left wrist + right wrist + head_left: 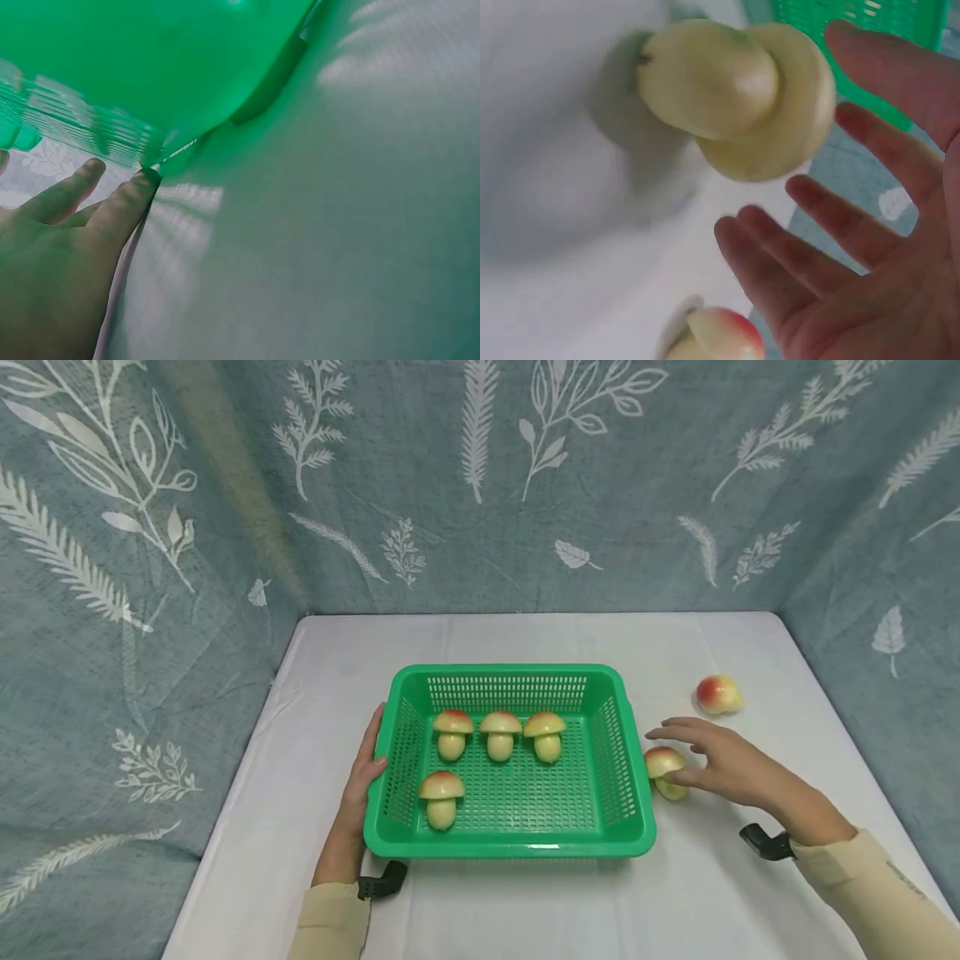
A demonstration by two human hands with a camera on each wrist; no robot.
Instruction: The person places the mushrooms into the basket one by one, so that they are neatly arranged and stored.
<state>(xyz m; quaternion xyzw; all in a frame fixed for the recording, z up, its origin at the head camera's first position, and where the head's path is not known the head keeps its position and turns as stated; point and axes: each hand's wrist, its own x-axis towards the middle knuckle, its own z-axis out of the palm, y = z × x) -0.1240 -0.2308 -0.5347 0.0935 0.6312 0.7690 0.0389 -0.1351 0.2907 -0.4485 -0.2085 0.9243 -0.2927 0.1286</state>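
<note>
Five straight fingers of the right hand, spread apart and clamped on nothing, hovering over a toy mushroom lying tipped on the table just beside the right wall of the green basket; thumb side very close to the cap, contact not certain. Seen from the right wrist, that mushroom smooth and waxy, pale yellow-green, bulbous stem pointing toward the camera, domed cap behind. Reaching step by the look of it, with no grasp yet made; next move calls for closing thumb and fingers round cap or stem, then a lift over the rim. Left hand flat against the basket's left wall, fingers straight and together along the side, thumb hooked over the rim, steadying rather than gripping. Basket of glossy moulded plastic, rectangular, walls and floor perforated in a fine grid. Inside, four mushrooms upright with red-blushed caps: three in a row toward the back, one at front left. Farther right, well apart, another mushroom on its side on the white cloth-covered table.
</note>
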